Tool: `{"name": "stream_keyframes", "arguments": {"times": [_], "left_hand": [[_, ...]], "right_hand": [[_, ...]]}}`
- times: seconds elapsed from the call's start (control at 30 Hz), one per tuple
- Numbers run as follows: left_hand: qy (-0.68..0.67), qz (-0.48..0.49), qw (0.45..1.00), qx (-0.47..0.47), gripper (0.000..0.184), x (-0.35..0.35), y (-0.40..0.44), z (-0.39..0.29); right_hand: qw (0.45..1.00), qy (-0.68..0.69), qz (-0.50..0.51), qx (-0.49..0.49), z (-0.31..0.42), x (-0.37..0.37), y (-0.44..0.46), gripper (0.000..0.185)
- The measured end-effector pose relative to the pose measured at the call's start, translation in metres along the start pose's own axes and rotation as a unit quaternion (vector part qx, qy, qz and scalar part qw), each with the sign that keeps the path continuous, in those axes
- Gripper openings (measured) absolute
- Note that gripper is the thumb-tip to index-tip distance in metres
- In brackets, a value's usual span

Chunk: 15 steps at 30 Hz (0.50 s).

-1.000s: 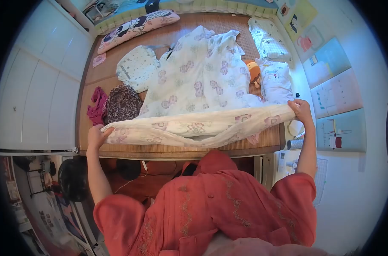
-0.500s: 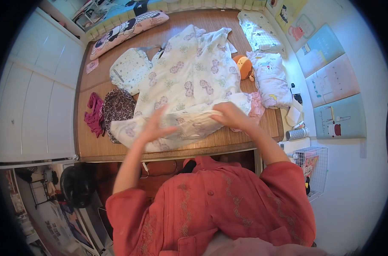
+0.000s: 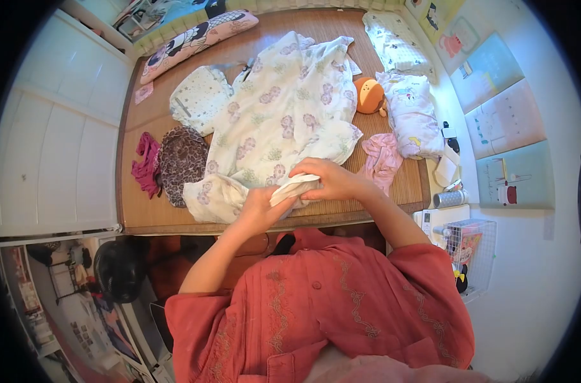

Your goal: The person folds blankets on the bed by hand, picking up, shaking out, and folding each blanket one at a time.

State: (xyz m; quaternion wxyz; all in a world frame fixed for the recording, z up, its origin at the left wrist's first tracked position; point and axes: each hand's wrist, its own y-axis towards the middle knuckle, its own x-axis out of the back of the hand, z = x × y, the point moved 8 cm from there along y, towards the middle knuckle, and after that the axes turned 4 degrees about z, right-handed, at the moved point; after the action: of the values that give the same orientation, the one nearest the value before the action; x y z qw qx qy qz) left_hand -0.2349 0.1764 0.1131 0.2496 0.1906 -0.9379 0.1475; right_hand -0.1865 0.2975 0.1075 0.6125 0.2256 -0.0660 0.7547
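Observation:
A white sheet with purple flowers (image 3: 284, 108) lies rumpled over the middle of the bed, its near edge gathered by the bed's front. My left hand (image 3: 262, 205) is closed on a bunched part of that sheet. Close beside it on the right, my right hand (image 3: 325, 179) grips the same bunch, and a pale fold shows between the two hands. To the left of the sheet lie a star-patterned white cloth (image 3: 201, 99), a leopard-print item (image 3: 183, 165) and a magenta cloth (image 3: 146, 165).
On the right are a pink cloth (image 3: 382, 159), an orange plush toy (image 3: 369, 96) and a folded white bundle (image 3: 410, 115). A long pink pillow (image 3: 198, 45) lies at the back left. A black fan (image 3: 119, 271) stands below, left of the bed (image 3: 392, 207).
Both hands have come together from the sheet's two far ends to its near middle. The stretched edge is now bunched between them, uncovering the pink cloth.

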Motion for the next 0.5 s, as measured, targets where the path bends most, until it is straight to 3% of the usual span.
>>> {"name": "stream_keyframes", "arguments": {"times": [0.13,0.17,0.3,0.37,0.5], "left_hand": [[-0.011,-0.001,0.998,-0.057,0.017,0.029,-0.036,-0.038],[-0.008,-0.009,0.999,-0.053,0.017,0.036,-0.045,-0.04],[-0.144,-0.082,0.986,0.003,0.019,0.065,-0.079,-0.026],[-0.201,-0.168,0.965,-0.006,0.02,0.081,-0.096,-0.022],[-0.14,-0.23,0.963,-0.015,0.02,0.085,-0.12,-0.027]], "right_hand": [[0.995,-0.095,0.034,0.013,-0.014,-0.015,0.003,0.046],[0.993,-0.108,-0.002,0.044,-0.008,-0.015,0.008,0.047],[0.979,-0.169,-0.062,0.098,-0.007,-0.017,0.026,0.046],[0.975,-0.175,-0.054,0.123,-0.008,-0.021,0.035,0.043],[0.973,-0.141,-0.081,0.162,0.052,-0.031,0.042,0.041]]}}
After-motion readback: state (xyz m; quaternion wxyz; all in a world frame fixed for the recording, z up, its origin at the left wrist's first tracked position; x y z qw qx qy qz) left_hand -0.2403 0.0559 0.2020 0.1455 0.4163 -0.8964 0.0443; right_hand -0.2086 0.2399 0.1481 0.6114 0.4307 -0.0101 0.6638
